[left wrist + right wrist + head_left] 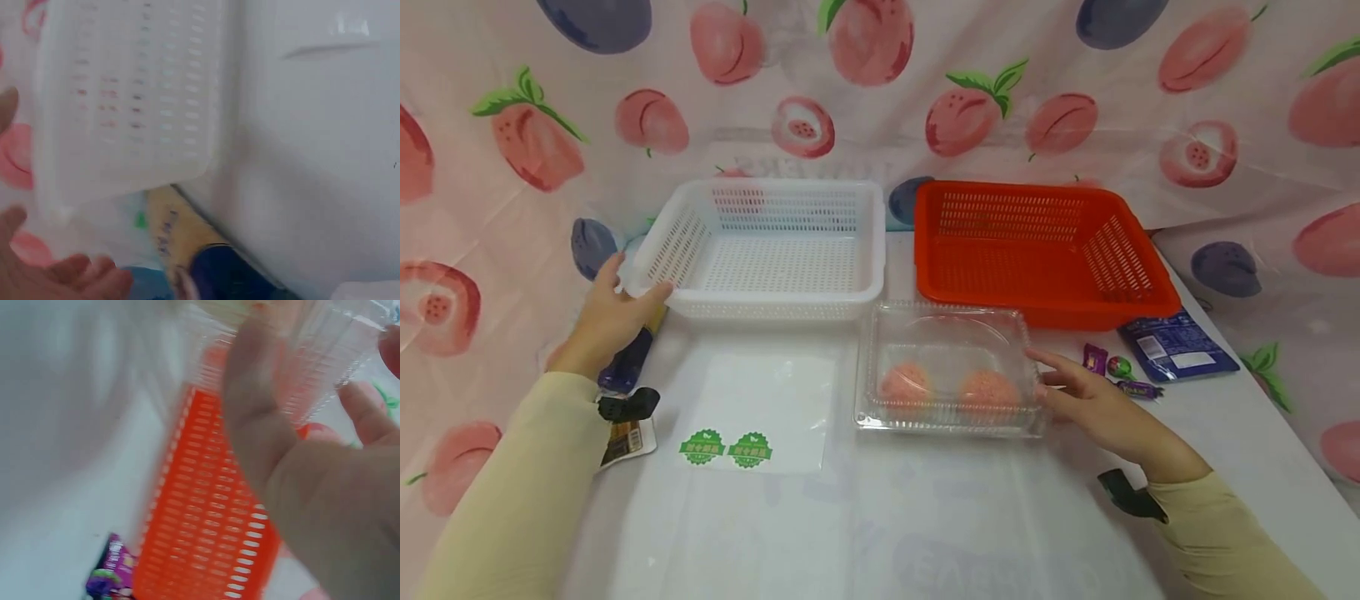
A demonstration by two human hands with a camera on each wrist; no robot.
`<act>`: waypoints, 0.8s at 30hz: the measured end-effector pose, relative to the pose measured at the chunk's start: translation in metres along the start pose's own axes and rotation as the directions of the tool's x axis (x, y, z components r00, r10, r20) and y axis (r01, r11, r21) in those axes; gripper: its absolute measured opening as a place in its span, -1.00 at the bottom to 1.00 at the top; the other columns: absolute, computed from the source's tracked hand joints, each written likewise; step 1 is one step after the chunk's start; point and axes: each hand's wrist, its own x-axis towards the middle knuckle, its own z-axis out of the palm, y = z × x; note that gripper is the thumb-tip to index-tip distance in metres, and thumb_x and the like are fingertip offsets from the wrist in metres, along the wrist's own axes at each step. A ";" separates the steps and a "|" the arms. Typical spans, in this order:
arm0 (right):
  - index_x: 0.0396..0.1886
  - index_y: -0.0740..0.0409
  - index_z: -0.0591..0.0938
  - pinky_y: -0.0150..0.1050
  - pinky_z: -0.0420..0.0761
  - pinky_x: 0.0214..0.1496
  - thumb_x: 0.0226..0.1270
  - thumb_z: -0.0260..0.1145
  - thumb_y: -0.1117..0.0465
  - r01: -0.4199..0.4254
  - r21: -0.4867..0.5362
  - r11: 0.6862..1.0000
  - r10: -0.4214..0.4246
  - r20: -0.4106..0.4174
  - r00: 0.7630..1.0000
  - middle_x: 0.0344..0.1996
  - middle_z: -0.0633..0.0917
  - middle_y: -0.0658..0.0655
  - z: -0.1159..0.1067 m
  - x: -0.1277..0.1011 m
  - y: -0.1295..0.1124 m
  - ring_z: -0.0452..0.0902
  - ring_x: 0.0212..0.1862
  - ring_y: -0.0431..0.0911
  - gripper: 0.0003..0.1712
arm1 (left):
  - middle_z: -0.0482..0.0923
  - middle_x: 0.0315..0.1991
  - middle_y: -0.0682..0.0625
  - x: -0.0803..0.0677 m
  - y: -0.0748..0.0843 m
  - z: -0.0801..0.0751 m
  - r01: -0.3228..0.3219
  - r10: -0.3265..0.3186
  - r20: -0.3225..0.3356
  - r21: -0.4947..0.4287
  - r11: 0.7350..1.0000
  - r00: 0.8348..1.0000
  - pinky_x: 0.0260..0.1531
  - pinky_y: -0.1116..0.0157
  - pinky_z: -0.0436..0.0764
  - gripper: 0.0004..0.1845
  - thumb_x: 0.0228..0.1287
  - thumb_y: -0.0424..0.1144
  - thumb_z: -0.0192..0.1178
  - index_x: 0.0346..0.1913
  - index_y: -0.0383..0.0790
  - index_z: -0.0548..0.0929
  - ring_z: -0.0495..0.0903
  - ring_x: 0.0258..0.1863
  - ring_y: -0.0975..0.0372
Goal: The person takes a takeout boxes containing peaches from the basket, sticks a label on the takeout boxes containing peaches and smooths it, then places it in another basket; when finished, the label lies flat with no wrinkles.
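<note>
A clear plastic box (951,367) with two round pinkish-orange things (988,390) inside stands in front of the baskets. Beside its right wall is my right hand (1093,408), fingers fairly straight and fingertips right at the edge; the right wrist view shows its thumb overlapping the box. My left hand (613,317) is spread at the near left corner of a white slotted basket (767,304), which has nothing in it. A clear sheet (760,383) bearing two green scalloped stickers (749,450) lies in front of that basket.
An orange-red slotted basket (1045,312) stands at back right. Near it are a dark blue packet (1180,346) and several small wrapped sweets (1095,358). A blue-and-yellow packet (187,244) and a brownish packet (628,442) lie by my left arm. Fruit-printed cloth hangs behind.
</note>
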 end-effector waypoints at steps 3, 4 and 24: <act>0.57 0.11 0.22 0.31 0.48 0.16 0.55 0.18 0.03 0.003 -0.084 0.996 -0.008 -0.065 0.998 0.34 0.39 0.43 0.001 -0.002 -0.008 0.34 0.30 0.37 -0.29 | -0.42 0.58 -0.34 -0.019 0.007 -0.006 -0.020 0.021 -0.077 0.015 1.000 0.997 0.30 -0.38 -0.02 0.11 0.37 0.23 0.12 0.60 -0.05 -0.45 -0.16 0.49 -0.34; 0.55 0.16 0.24 0.33 0.44 0.18 0.54 0.19 0.02 0.000 -0.110 0.994 -0.011 -0.094 0.996 0.35 0.39 0.43 0.001 -0.003 -0.011 0.32 0.32 0.37 -0.29 | -0.42 0.58 -0.32 -0.026 0.010 -0.007 -0.024 0.025 -0.094 0.020 1.000 0.995 0.31 -0.38 -0.03 0.11 0.38 0.21 0.13 0.60 -0.05 -0.44 -0.18 0.50 -0.33; 0.29 0.35 0.52 -0.38 0.52 0.16 0.27 0.28 0.60 0.491 0.115 0.863 -0.462 -0.210 0.862 0.21 0.60 0.04 0.066 -0.004 -0.087 0.52 0.21 -0.24 -0.44 | -0.12 0.55 -0.39 -0.119 0.018 0.029 -0.155 0.154 0.066 0.004 0.988 0.986 0.33 -0.25 0.12 0.02 0.38 -0.09 0.29 0.59 -0.33 -0.19 0.03 0.46 -0.29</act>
